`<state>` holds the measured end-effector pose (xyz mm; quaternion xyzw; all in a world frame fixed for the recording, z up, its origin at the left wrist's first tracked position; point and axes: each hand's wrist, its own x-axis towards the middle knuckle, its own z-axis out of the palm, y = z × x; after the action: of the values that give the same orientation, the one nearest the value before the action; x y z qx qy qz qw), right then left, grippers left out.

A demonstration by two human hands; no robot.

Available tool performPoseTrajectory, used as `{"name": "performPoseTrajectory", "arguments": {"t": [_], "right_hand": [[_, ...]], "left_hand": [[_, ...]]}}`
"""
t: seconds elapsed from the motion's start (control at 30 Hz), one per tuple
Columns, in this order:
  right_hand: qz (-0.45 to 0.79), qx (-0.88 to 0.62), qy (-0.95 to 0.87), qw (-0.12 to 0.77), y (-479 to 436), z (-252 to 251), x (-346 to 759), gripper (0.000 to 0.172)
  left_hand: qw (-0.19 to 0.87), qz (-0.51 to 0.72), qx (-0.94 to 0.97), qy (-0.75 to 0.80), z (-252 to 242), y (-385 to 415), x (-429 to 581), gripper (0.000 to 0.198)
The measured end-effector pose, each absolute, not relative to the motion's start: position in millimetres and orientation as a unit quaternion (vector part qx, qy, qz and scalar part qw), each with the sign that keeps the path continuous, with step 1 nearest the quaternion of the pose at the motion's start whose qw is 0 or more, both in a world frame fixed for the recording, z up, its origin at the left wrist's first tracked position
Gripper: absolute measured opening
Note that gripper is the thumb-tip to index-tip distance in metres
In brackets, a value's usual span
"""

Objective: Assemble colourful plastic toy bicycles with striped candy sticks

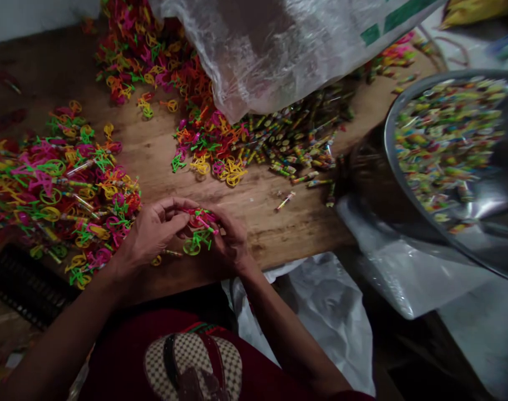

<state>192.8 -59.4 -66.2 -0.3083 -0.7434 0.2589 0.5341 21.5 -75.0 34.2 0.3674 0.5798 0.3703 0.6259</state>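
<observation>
Both my hands meet over the front part of the wooden table (279,234). My left hand (156,228) is closed, thumb and fingers pinching a small red and pink plastic toy (201,216). The fingers of my right hand (232,239) curl around the other side of this toy. Just below hangs a green openwork plastic piece (196,243); whether it is joined to the toy I cannot tell. Near my left wrist lies a small tube (171,253), partly hidden. A heap of bright plastic toys (62,184) spreads beside my left hand.
More plastic toys (199,139) lie across the table, merging into a pile of small wrapped tubes (295,139). A clear plastic bag (270,61) covers part of them. On the right, a metal bowl (389,139) holds many tubes. A black slotted tray (28,287) sits lower left.
</observation>
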Motion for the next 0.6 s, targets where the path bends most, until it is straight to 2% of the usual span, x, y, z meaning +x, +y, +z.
{"name": "performPoseTrajectory", "arguments": {"t": [0.1,0.27,0.4,0.6], "right_hand": [[0.247,-0.315,-0.755,0.519,-60,-67,196,0.038],[0.222,-0.305,-0.78,0.499,-57,-70,202,0.043],[0.206,-0.31,-0.795,0.48,-57,-71,204,0.045],[0.275,-0.345,-0.743,0.504,-65,-70,199,0.032]], "left_hand": [[0.623,0.36,0.382,0.58,33,-76,23,0.029],[0.644,0.339,0.364,0.582,34,-77,20,0.048],[0.649,0.346,0.361,0.574,33,-78,20,0.05],[0.643,0.361,0.356,0.574,33,-77,24,0.053]]}}
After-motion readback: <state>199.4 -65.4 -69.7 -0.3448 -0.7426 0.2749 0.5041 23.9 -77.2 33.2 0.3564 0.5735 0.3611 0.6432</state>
